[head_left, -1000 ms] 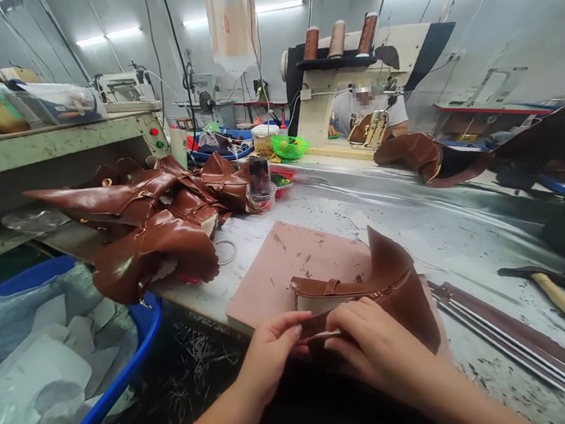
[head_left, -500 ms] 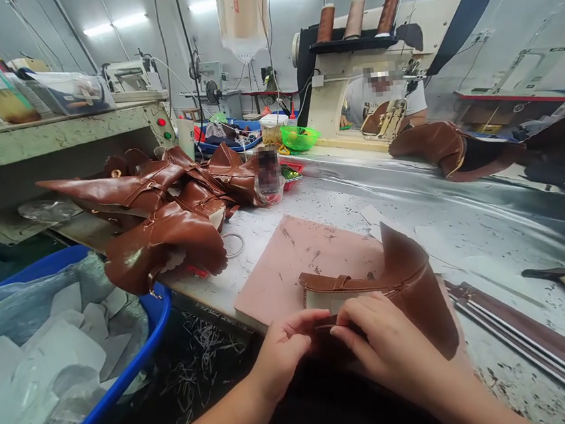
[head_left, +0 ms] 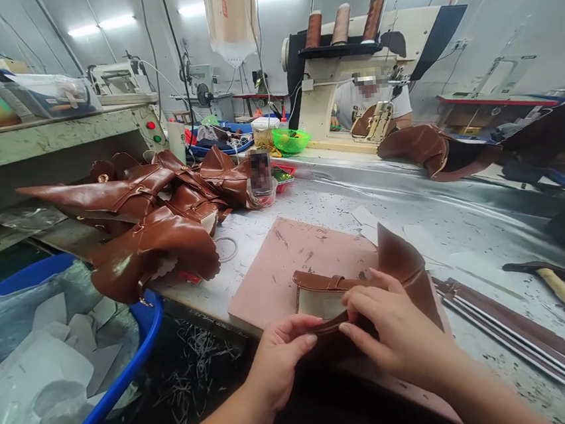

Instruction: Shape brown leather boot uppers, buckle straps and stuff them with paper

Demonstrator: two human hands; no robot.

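Observation:
A brown leather boot upper (head_left: 403, 270) with a strap and pale lining lies on a pink work board (head_left: 291, 258) at the table's near edge. My left hand (head_left: 281, 359) pinches its lower edge from the left, thumb and fingers closed on the leather. My right hand (head_left: 399, 334) grips the same edge from the right, fingers curled over it. The two hands are almost touching.
A pile of brown boot uppers (head_left: 152, 204) lies at the left. Below it stands a blue tub (head_left: 145, 345) with white scraps. Dark strips (head_left: 509, 333) and a hammer (head_left: 564, 291) lie at the right. Across the table a person sits behind a sewing machine (head_left: 348, 65).
My hands have shifted slightly along the leather edge and lifted it a little; the right hand now sits higher over the piece. The view moved a little.

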